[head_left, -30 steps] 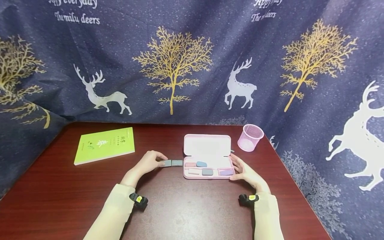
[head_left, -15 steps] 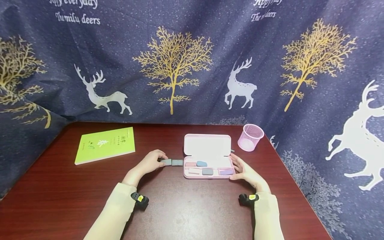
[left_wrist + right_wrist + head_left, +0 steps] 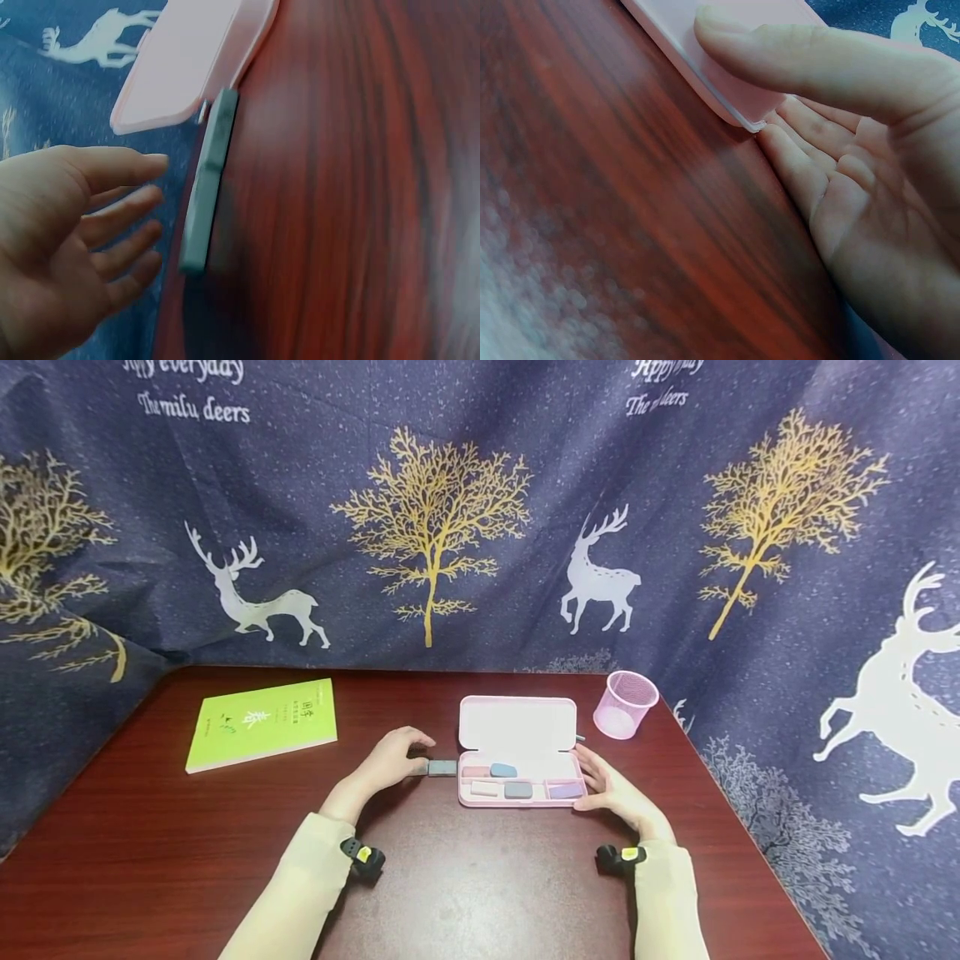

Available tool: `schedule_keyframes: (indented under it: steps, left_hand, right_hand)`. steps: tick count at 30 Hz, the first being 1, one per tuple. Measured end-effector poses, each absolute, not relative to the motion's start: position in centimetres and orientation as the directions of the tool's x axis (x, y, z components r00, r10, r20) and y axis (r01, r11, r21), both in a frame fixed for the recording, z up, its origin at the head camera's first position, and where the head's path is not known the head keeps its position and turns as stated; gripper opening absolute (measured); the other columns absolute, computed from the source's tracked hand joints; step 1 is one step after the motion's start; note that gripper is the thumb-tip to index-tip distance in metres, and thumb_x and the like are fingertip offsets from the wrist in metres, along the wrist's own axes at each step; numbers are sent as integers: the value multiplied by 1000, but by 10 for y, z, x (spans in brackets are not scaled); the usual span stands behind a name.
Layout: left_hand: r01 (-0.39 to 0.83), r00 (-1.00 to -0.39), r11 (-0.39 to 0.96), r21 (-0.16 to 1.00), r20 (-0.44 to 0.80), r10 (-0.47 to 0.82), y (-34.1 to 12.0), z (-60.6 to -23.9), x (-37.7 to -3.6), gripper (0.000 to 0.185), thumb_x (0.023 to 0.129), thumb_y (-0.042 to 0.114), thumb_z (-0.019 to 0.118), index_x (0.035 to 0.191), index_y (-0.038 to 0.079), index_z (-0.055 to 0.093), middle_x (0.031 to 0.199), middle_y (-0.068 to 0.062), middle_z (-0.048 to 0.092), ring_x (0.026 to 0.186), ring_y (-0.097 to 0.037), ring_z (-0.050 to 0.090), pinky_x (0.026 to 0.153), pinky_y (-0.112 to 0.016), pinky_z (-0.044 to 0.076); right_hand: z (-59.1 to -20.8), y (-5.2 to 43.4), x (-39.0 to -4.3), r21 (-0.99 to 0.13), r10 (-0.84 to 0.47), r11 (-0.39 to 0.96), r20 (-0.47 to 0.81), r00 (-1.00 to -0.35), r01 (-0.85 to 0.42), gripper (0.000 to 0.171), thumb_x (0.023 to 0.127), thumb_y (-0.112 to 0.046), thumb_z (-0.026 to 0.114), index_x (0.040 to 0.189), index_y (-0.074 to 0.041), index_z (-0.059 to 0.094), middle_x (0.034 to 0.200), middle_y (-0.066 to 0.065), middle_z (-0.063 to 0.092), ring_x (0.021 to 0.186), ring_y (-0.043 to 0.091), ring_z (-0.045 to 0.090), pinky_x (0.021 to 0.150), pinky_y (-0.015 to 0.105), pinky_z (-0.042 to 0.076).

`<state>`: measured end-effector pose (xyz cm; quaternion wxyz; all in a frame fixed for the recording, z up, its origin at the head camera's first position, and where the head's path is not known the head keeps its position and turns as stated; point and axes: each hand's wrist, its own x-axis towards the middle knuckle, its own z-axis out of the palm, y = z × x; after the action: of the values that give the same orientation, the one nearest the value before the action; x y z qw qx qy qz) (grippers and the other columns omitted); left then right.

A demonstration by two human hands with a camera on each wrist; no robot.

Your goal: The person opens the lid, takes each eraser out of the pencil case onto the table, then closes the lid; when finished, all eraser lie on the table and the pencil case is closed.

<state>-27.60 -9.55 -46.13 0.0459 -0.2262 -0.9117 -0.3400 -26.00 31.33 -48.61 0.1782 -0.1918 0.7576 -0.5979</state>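
An open pink pencil case [image 3: 517,802] lies mid-table with several small erasers [image 3: 504,770] in its tray. Two grey blocks [image 3: 442,767] lie end to end against its left end. My left hand [image 3: 393,762] reaches over the left block; in the left wrist view the left hand [image 3: 90,217] has straight, spread fingers just beside the grey blocks [image 3: 206,187], gripping nothing. My right hand [image 3: 611,789] rests against the case's right end. In the right wrist view the right hand [image 3: 855,172] lays its thumb over the case's corner [image 3: 735,94], with its fingers on the table beside it.
A green book [image 3: 262,722] lies at the back left of the dark red table [image 3: 480,885]. A pink mesh cup [image 3: 626,703] stands behind the case on the right. A blue curtain with deer and trees [image 3: 450,527] closes off the back and sides.
My left hand has slid a little to the right and now covers most of the left grey block. The right hand and the case have not moved.
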Motion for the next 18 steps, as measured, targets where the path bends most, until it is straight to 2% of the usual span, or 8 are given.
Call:
schedule_keyframes:
  steps: [7,12,18]
  left_hand:
    - [454,-890,635,625,289,352,-55,-458,-274,23,83,3,70,106,4,71,101,-10,72,100,-29,65,93,-44,49]
    - [448,-891,649,615,246,382,-27,-455,-270,21,83,7,72,104,6,72,98,-8,72,95,-26,61,85,-41,50]
    - [473,-866,634,611,189,464,-2,-453,-267,26,86,5,69,112,2,70,109,-12,72,108,-29,65,95,-42,52]
  right_hand:
    - [-488,313,-261,-979,-515,186,-24,-857,-84,103,78,2,75,154,3,6,160,29,7,145,51,12,99,7,38]
    - [-488,313,-260,-979,-511,187,-25,-859,-83,103,78,1,76,155,3,7,160,29,7,145,51,12,99,7,38]
    - [-488,313,-260,-984,-513,168,-31,-858,-65,103,79,1,75,155,3,5,161,29,5,146,50,9,98,9,40]
